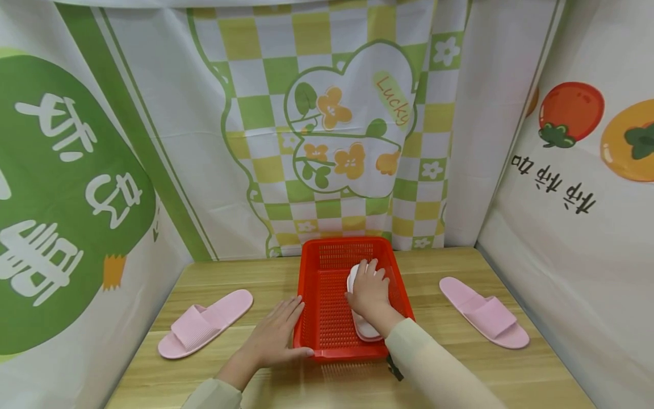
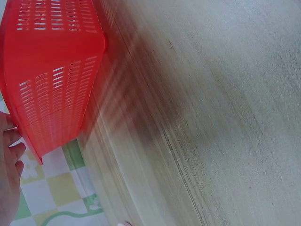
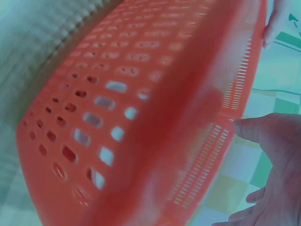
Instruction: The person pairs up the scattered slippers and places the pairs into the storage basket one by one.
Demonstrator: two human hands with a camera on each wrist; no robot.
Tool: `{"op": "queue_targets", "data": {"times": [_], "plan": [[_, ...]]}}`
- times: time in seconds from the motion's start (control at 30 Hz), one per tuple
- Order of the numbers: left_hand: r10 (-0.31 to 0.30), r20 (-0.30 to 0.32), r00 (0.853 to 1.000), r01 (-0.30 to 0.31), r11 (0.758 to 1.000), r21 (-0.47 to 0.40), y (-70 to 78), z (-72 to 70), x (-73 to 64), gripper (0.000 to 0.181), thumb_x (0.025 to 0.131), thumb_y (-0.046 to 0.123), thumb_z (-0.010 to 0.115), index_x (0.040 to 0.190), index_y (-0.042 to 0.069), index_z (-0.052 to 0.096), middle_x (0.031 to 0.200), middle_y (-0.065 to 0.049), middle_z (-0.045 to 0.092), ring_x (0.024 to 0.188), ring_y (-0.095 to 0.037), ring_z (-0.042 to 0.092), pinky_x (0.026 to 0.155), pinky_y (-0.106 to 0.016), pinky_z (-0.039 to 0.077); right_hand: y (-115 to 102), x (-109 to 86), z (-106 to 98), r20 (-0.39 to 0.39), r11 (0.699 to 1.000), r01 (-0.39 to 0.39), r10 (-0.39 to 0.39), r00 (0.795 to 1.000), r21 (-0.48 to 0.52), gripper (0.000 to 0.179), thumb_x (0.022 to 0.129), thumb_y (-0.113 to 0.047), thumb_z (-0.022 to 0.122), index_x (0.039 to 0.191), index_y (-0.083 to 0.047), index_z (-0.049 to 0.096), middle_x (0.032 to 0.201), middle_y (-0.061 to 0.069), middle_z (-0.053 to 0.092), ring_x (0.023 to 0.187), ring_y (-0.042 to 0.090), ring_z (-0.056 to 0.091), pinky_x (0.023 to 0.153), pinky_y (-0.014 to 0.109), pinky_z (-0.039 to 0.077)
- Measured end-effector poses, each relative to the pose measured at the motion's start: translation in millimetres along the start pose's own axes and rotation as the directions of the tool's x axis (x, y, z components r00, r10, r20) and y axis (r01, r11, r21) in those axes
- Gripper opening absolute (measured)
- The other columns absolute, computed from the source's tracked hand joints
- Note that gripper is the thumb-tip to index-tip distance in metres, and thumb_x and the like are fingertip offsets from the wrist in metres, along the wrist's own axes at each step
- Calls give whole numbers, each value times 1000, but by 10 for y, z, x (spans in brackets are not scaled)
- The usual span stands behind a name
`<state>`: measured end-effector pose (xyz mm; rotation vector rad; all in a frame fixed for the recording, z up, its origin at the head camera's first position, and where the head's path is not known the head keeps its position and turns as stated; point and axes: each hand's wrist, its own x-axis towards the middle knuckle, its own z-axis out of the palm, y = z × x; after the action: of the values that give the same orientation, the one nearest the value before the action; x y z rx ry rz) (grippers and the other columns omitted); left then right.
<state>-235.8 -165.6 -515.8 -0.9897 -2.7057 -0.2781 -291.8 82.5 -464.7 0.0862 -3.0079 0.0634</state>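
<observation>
Shows red slotted basket upper left, on wood-grain worktop with soft shadow alongside. Has left hand at left edge, touching basket's rim; also checkered cloth lower left.

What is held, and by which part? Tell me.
The left hand touches the left rim of the basket; the right hand covers the far part of the white thing inside. Whether either grips cannot be told.

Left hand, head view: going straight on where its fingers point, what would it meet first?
The red basket's left rim; the left hand appears to touch it, though depth is unclear.
</observation>
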Motion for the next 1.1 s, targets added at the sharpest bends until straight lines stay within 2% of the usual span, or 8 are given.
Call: {"op": "queue_targets", "data": {"times": [0.2, 0.37, 0.47, 0.73, 0.87, 1.1], "plan": [[3, 4, 1000, -3, 1000, 2, -5, -1, -2, 97, 80, 66, 62, 144, -4, 41, 151, -18, 35, 141, -33, 29, 113, -44, 24, 53, -36, -137, -15, 999, 34, -34, 999, 38, 97, 81, -50, 73, 147, 7, 29, 146, 32, 31, 120, 50, 44, 95, 57, 43], [16, -1, 1000, -16, 1000, 19, -15, -6, -5, 101, 82, 73, 53, 144, -5, 40, 151, -19, 35, 141, -33, 29, 113, -43, 24, 142, -40, -199, -41, 995, 58, -55, 998, 76, 96, 81, -50, 73, 146, 6, 31, 145, 31, 33, 122, 50, 42, 98, 57, 39], [21, -7, 1000, -21, 1000, 15, -16, -9, -8, 101, 82, 73, 53, 144, -5, 40, 151, -20, 35, 140, -33, 30, 113, -43, 24, 216, -64, -217, -75, 992, 92, -85, 994, 90, 96, 80, -49, 74, 145, 6, 32, 144, 31, 35, 122, 48, 43, 98, 57, 39], [15, 2, 1000, -15, 1000, 0, 3, -17, -3, 99, 81, 68, 59, 145, -5, 39, 152, -19, 34, 142, -32, 27, 113, -43, 24, 478, -188, -204, -183, 967, 250, -236, 954, 58, 90, 80, -45, 76, 141, 9, 37, 139, 32, 41, 122, 47, 45, 99, 58, 38], [10, 2, 1000, -10, 1000, 3, -2, -6, -11, 99, 82, 69, 57, 145, -5, 39, 152, -19, 34, 142, -32, 27, 113, -43, 24, 606, -239, -174, -206, 954, 291, -272, 940, 66, 86, 81, -43, 75, 140, 9, 39, 139, 31, 42, 123, 45, 44, 101, 55, 38], [21, 0, 1000, -21, 1000, -12, -8, -4, -13, 101, 82, 71, 54, 146, -5, 37, 152, -20, 32, 141, -34, 29, 113, -44, 24, 869, -323, -118, -294, 926, 345, -291, 910, 153, 80, 80, -35, 78, 137, 9, 43, 137, 28, 45, 124, 44, 44, 102, 57, 36]]}}
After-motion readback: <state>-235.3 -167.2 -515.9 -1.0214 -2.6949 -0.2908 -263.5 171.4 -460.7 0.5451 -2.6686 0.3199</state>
